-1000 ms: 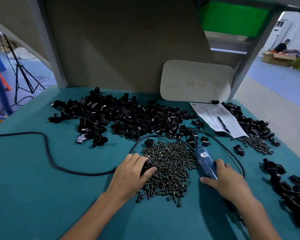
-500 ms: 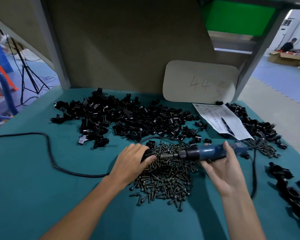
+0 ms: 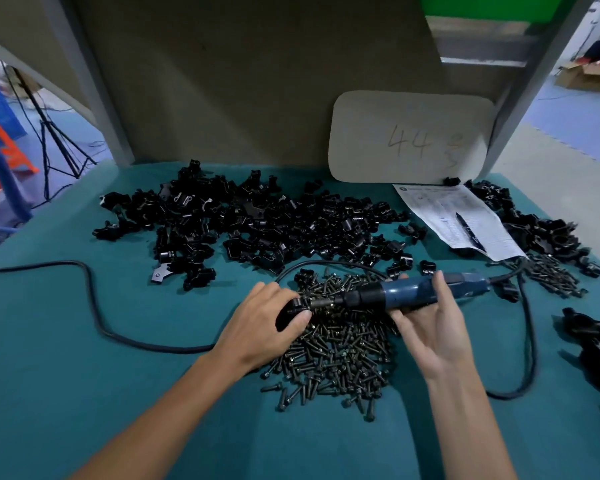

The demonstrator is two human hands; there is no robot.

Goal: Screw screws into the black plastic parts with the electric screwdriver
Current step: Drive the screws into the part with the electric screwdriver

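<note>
At the screw pile's (image 3: 336,344) left edge, the left hand (image 3: 257,327) is curling its fingers round a black part (image 3: 289,312). The right hand (image 3: 433,327) is wrapping its fingers round the screwdriver (image 3: 409,293), and should be holding the tip straight.

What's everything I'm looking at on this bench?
table: one, teal, under everything.
parts: many, black, piles at back and right.
screws: two heaps, dark, centre and right.
screwdriver: one, blue, held over the screws.
cable: one, black, looping across.
paper: one, white, back right, pen on it.
board: one, beige, marked 44, back wall.
left hand: grips one black part by the screws.
right hand: holds screwdriver.
</note>
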